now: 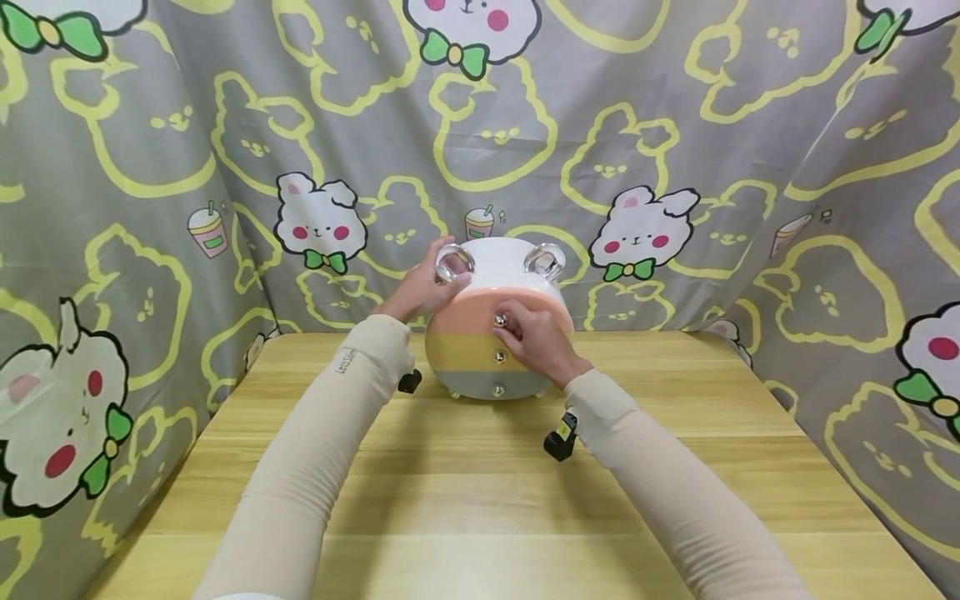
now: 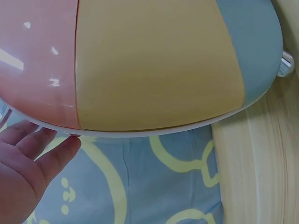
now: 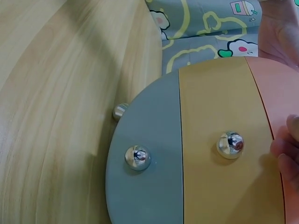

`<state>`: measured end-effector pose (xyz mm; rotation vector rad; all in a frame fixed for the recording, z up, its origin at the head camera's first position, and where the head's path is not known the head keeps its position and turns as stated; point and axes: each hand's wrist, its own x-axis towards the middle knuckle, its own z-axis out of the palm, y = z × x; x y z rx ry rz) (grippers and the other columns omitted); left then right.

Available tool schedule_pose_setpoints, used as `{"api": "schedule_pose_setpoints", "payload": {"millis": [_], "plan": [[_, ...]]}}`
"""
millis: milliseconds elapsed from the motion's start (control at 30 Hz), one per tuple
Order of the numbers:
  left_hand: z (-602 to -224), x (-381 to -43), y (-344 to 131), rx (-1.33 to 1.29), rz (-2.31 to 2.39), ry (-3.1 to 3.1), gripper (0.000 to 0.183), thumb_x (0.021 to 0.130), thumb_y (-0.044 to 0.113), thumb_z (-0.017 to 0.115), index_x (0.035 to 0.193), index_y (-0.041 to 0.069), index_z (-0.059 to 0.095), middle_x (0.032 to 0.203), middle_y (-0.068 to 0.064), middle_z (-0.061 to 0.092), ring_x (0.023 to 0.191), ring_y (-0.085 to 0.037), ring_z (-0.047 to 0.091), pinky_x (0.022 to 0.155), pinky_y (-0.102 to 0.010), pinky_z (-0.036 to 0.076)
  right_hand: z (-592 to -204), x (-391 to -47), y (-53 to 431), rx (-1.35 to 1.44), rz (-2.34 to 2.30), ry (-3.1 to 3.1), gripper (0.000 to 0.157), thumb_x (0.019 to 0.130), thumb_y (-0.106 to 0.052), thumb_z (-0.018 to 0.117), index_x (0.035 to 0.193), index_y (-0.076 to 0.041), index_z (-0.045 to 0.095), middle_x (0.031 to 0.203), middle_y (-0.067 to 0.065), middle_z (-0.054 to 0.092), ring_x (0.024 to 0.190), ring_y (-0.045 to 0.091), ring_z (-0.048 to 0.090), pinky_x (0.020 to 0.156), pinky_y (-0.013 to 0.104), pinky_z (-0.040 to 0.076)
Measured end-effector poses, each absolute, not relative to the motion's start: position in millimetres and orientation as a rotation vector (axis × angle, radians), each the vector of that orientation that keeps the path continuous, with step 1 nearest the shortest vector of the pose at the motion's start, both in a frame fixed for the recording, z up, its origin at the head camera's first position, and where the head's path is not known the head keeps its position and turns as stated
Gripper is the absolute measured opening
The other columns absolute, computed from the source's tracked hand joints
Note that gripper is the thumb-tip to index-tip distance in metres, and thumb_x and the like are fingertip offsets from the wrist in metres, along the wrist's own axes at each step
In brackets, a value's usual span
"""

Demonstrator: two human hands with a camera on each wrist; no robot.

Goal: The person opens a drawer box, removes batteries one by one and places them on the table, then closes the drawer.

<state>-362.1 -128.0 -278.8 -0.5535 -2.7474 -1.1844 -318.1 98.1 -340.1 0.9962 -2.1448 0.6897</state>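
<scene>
A small rounded cabinet [image 1: 463,354] with a white shell stands on the table, its front split into pink, yellow and grey-blue drawers. Each drawer has a shiny silver ball knob; the middle knob [image 3: 230,144] and bottom knob [image 3: 138,157] show in the right wrist view. With thumb and finger my right hand [image 1: 542,340] pinches the top knob [image 1: 500,320] of the pink drawer. My left hand [image 1: 423,286] rests against the cabinet's upper left, by a clear ring-shaped ear [image 1: 452,275]. In the left wrist view its fingers [image 2: 58,156] lie fairly straight at the cabinet's edge.
A second clear ear [image 1: 545,262] stands at the cabinet's top right. Short silver feet [image 3: 120,111] lift the cabinet off the wooden table [image 1: 480,500]. A grey curtain [image 1: 525,150] with cartoon rabbits hangs close behind and along both sides.
</scene>
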Motion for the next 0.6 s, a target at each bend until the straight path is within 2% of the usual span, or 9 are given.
{"api": "schedule_pose_setpoints", "payload": {"millis": [233,600], "plan": [[-278.7,-362.4,-127.4,-0.545,-1.196,-2.751,0.084,0.089,0.054,0.061,0.153,0.032,0.011,0.138,-0.028,0.044,0.121,-0.041,0.049,0.101,-0.052,0.038,-340.5,-317.8,98.1,0.991,0.706,-2.109,0.017,0.085,-0.005,0.072,0.098,-0.004,0.062,0.067,0.001,0.057,0.055,0.011,0.051,0.051,0.026,0.044],[-278.8,-362.6,-127.7,-0.566,-1.158,-2.761,0.079,0.092,0.050,0.059,0.152,0.030,0.012,0.132,-0.030,0.049,0.118,-0.040,0.051,0.102,-0.049,0.038,-342.1,-316.3,98.3,0.981,0.682,-2.119,0.014,0.084,-0.005,0.070,0.094,-0.006,0.060,0.066,0.000,0.057,0.054,0.010,0.050,0.048,0.024,0.042]]}}
